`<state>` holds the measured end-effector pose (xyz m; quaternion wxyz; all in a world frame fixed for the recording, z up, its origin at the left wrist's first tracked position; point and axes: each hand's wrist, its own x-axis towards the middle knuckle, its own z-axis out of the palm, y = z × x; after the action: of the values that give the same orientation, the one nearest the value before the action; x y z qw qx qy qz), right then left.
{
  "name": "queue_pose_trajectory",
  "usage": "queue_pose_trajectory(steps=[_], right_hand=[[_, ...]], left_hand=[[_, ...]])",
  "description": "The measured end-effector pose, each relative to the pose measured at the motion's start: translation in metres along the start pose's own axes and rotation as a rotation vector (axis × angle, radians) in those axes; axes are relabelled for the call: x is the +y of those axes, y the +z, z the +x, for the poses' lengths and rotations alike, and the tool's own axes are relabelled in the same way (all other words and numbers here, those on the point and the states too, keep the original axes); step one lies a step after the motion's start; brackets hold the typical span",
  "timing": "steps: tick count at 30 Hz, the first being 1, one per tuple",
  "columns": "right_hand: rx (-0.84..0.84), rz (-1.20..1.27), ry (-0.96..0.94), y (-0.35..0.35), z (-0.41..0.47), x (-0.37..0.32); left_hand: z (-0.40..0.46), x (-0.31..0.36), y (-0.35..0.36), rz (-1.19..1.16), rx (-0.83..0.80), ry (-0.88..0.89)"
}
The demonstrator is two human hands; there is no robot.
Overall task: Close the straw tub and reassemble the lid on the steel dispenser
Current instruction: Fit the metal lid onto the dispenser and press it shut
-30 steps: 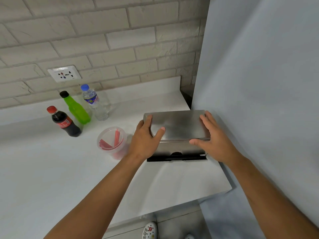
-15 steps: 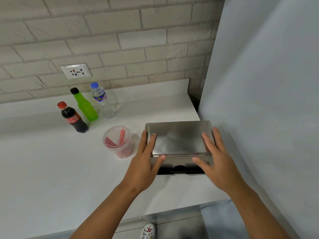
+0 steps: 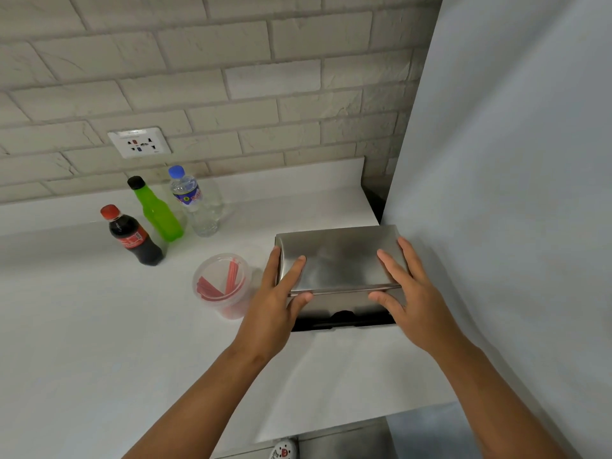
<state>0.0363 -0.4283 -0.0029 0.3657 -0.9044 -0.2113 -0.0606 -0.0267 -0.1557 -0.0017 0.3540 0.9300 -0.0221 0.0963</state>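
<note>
The steel dispenser (image 3: 344,304) stands at the counter's right end with its flat steel lid (image 3: 337,256) seated on top. A dark slot shows along its front base. My left hand (image 3: 275,306) lies on the lid's front left corner, fingers spread and thumb at the front edge. On the front right corner my right hand (image 3: 410,299) rests the same way, fingers straight. Just left of the dispenser is the clear straw tub (image 3: 221,286), holding red straws. I cannot tell whether a clear lid is on it.
A cola bottle (image 3: 134,238), a green bottle (image 3: 157,212) and a water bottle (image 3: 195,203) stand at the back left of the white counter (image 3: 99,326). A wall socket (image 3: 139,142) sits above them. A pale blue panel (image 3: 513,193) borders the dispenser's right side.
Both hands have slid from the lid's sides toward its front corners, fingers straightening. The lid stays seated on the dispenser. The camera has tilted up a little.
</note>
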Motion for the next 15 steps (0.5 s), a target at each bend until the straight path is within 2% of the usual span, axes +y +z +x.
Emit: queue_pose_trajectory(steps=[8, 15], right_hand=[[-0.035, -0.014, 0.0, 0.008, 0.065, 0.014], [0.014, -0.186, 0.042, 0.019, 0.122, 0.017]], left_hand=[[0.055, -0.014, 0.0, -0.006, 0.048, -0.027], [0.113, -0.032, 0.001, 0.042, 0.049, -0.06]])
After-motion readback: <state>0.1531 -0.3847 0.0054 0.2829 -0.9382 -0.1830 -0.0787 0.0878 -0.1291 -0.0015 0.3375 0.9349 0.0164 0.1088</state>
